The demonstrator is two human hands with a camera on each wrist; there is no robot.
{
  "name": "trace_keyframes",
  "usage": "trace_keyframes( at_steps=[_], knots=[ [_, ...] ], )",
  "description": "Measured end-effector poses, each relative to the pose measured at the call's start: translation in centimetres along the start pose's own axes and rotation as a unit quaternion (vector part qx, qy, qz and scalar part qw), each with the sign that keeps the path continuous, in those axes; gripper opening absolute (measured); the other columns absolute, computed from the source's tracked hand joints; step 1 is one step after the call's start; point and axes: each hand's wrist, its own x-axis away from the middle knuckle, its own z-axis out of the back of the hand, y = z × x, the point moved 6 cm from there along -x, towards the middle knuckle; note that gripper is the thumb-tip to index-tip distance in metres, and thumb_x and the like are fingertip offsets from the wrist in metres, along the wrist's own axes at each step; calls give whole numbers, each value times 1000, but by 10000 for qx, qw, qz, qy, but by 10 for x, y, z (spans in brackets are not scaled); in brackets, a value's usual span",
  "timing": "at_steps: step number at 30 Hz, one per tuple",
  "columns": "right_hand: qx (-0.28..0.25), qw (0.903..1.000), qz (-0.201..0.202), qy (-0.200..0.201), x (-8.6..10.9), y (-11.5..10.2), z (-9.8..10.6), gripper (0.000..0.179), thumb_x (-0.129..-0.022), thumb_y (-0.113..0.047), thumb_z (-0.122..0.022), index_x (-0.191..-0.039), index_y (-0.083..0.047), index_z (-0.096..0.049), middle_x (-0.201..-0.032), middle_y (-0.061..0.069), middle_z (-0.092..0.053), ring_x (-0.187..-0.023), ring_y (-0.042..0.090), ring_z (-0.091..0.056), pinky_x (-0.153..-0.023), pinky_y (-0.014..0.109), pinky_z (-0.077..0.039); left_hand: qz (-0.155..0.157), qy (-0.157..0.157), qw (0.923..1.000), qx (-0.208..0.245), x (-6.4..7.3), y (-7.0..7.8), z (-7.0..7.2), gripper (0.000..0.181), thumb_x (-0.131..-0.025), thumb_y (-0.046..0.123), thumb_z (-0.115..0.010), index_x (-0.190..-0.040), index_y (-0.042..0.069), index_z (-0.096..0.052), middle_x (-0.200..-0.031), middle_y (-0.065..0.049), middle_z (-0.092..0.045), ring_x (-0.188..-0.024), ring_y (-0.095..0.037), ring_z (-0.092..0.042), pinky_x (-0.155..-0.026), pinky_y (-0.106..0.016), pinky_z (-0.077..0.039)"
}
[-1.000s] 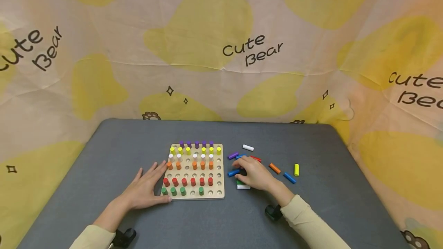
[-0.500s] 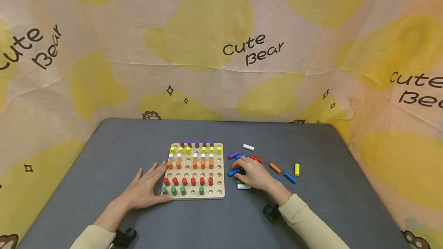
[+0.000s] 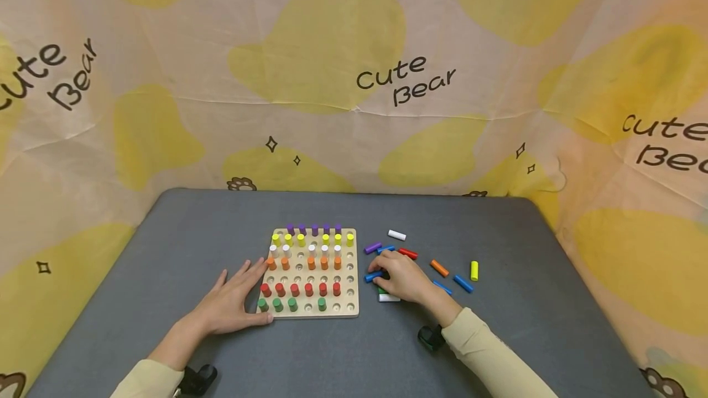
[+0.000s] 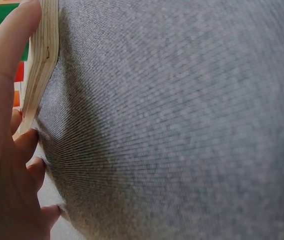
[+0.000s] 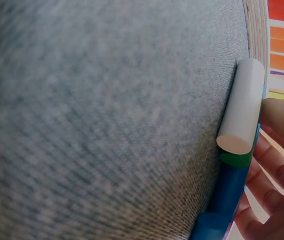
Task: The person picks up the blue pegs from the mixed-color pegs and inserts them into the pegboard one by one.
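A wooden pegboard (image 3: 330, 311) stands on the grey table, with rows of purple, yellow, white, orange, red and green pegs upright in its holes. My left hand (image 3: 228, 303) lies at its left side, fingers spread, fingertips at the edge and thumb at the front corner. Just right of the board, my right hand (image 3: 406, 278) bends over loose pegs. Its thumb and index fingertips are at a blue peg (image 3: 373, 276); I cannot tell whether they grip it. Under that hand lie a white peg (image 5: 242, 105) and a partly hidden green peg (image 5: 236, 159).
Around the right hand lie more loose pegs: a purple peg (image 3: 373, 248), a white peg (image 3: 396, 235), a red peg (image 3: 408, 253), an orange peg (image 3: 439, 268), a yellow peg (image 3: 474, 271) and several blue ones. A printed cloth (image 3: 354, 152) hangs behind the table.
My right wrist and forearm have shifted slightly left, uncovering a blue peg beside the wrist. The right fingertips stay at the same blue peg. My left hand and the board have not moved.
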Motion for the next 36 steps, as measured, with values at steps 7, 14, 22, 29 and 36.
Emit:
trace_keyframes(
  at_steps=[7, 14, 22, 29, 36],
  knots=[
    [4, 9998, 173, 81, -1, -1, 0, 13, -82, -19, -70, -94, -16, -69, -88, -5, -58, -73, 6, -47, -66, 19, -44, -6, 15, 10000, 23, 1, 1, 1, 108, -64, 73, -63, -148, 17, -23, -151, -8, -27, -138, -36, -21, -103, -67, -8],
    [-37, 9998, 157, 109, -1, -2, 0, 11, -81, -17, -71, -93, -16, -70, -86, -5, -58, -72, 6, -47, -65, 19, -43, 52, 1, 10000, 82, 1, 2, 2, 108, -64, 71, -65, -147, 16, -24, -150, -9, -27, -138, -37, -21, -103, -67, -7],
    [-76, 9999, 70, 91, -2, 0, -1, 11, -83, -20, -69, -94, -19, -69, -88, -8, -58, -74, 5, -47, -67, 19, -44, 40, -5, 9999, 106, 1, 1, 0, 108, -64, 72, -64, -148, 17, -23, -151, -9, -27, -138, -36, -20, -103, -67, -7],
    [-67, 9989, 210, 406, -4, -4, 7, 9, -83, -19, -69, -92, -19, -67, -86, -6, -57, -71, 7, -47, -63, 22, -42, 58, -47, 9999, 112, 0, -1, -2, 108, -64, 74, -62, -148, 18, -23, -151, -9, -26, -138, -36, -20, -103, -67, -6],
    [-123, 9982, 199, 559, -8, -6, 11, 8, -84, -20, -68, -91, -20, -67, -91, -9, -60, -81, 5, -54, -71, 23, -47, 6, -14, 9999, 99, 0, -1, -2, 108, -65, 73, -62, -148, 17, -23, -151, -9, -26, -138, -36, -20, -103, -67, -6]
  ],
)
